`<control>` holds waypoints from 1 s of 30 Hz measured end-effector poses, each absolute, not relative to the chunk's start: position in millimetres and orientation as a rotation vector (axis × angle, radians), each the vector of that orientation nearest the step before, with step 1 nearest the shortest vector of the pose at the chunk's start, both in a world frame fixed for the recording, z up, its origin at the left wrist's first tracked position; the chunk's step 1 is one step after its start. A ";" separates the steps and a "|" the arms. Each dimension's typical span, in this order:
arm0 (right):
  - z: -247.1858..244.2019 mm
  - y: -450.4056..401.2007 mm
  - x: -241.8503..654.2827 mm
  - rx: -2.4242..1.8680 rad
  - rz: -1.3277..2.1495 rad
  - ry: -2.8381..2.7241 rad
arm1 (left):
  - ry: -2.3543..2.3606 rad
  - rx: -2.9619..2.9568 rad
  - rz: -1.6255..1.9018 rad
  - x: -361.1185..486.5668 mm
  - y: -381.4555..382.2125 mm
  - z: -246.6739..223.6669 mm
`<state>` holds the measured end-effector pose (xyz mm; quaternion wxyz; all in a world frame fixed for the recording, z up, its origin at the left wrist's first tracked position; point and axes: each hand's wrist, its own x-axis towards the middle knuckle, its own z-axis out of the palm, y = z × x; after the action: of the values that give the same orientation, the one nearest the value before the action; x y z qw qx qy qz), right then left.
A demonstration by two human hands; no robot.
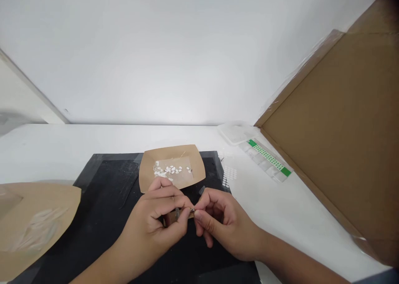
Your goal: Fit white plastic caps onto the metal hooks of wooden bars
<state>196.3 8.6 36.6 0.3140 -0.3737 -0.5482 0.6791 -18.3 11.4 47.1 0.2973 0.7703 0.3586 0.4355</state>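
My left hand (160,217) and my right hand (220,217) meet fingertip to fingertip above the black mat (102,217). Between the pinched thumbs and index fingers is a tiny dark, metallic-looking piece (192,210), mostly covered, so its kind cannot be made out. Both hands appear closed on it. Just beyond the left fingers, a brown paper tray (196,159) holds several small white oval pieces (171,170). A small brown item shows partly beneath the fingertips.
Left, a larger brown paper tray (70,197) holds clear plastic packets (39,230). On the white table, right, are a sheet of white oval stickers (230,173), a clear compartment box with a green label (269,158) and a translucent lid (237,132). An open cardboard box (336,130) borders the right side.
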 end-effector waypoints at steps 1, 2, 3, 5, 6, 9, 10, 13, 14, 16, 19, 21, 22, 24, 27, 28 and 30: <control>37.2 9.2 196.5 -0.972 1.812 -1.428 | 0.946 2.032 1.157 -18.6 11.8 47.0; 37.9 9.8 196.8 -0.959 1.831 -1.413 | 0.944 2.013 1.161 -18.9 12.0 46.6; 38.5 10.4 197.3 -0.946 1.850 -1.398 | 0.946 1.992 1.163 -19.3 12.1 46.0; 39.6 11.5 198.4 -0.925 1.877 -1.374 | 0.947 1.956 1.159 -20.2 12.2 44.7; 39.9 12.0 199.0 -0.916 1.886 -1.365 | 0.943 1.947 1.154 -20.6 12.3 44.2; 40.0 13.2 200.0 -0.889 1.904 -1.352 | 0.925 1.951 1.168 -21.5 12.9 43.0; 39.7 13.5 200.1 -0.881 1.907 -1.351 | 0.923 1.959 1.187 -21.5 13.1 42.6; 38.9 14.2 200.2 -0.864 1.916 -1.348 | 0.936 1.984 1.236 -21.0 13.2 41.6; 38.7 14.3 200.2 -0.859 1.921 -1.346 | 0.942 1.991 1.249 -20.5 13.1 41.6; 38.4 14.4 200.4 -0.853 1.929 -1.339 | 0.952 2.009 1.281 -19.2 12.7 42.4; 37.6 13.4 200.5 -0.853 1.937 -1.334 | 0.957 2.054 1.324 -17.2 11.8 45.2; 36.9 12.3 200.0 -0.860 1.939 -1.336 | 0.980 2.076 1.337 -16.3 10.9 46.8; 36.6 11.7 199.5 -0.865 1.934 -1.339 | 0.996 2.083 1.337 -16.1 10.4 47.2; 36.3 10.5 198.3 -0.889 1.906 -1.351 | 1.026 2.088 1.323 -16.0 9.4 47.3; 36.7 8.6 196.2 -0.937 1.849 -1.369 | 1.055 2.093 1.314 -15.5 8.2 47.3; 36.9 7.9 195.8 -0.955 1.833 -1.373 | 1.064 2.098 1.321 -15.1 7.9 47.7; 37.0 6.4 195.2 -0.983 1.811 -1.380 | 1.086 2.108 1.329 -14.2 7.5 48.8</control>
<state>195.2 6.4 37.0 0.3250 -0.3749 -0.5262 0.6906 -14.2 7.5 48.8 0.2100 0.7583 0.3905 0.4779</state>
